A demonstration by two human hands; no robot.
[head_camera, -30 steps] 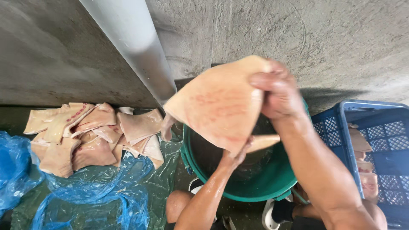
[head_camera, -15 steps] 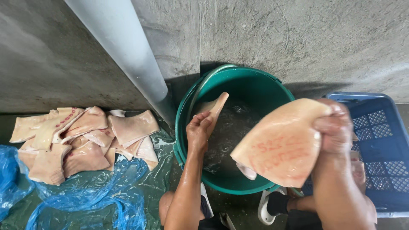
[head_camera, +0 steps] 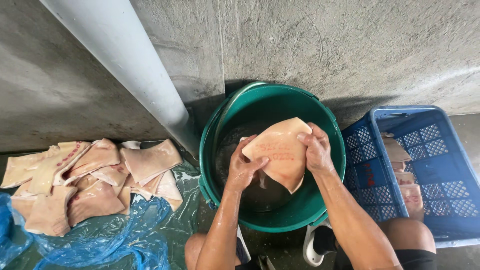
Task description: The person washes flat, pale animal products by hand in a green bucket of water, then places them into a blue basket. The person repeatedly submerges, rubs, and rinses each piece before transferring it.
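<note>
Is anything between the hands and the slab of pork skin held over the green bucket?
Nothing visible. The left hand and right hand both grip the pork skin slab directly, above the green bucket.

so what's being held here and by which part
A flat pale pink slab of pork skin, over the green plastic bucket: left hand on its left edge, right hand on its upper right edge.

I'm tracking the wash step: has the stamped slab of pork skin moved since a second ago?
Yes. The pork skin slab has come down from in front of the concrete wall to over the green bucket.
</note>
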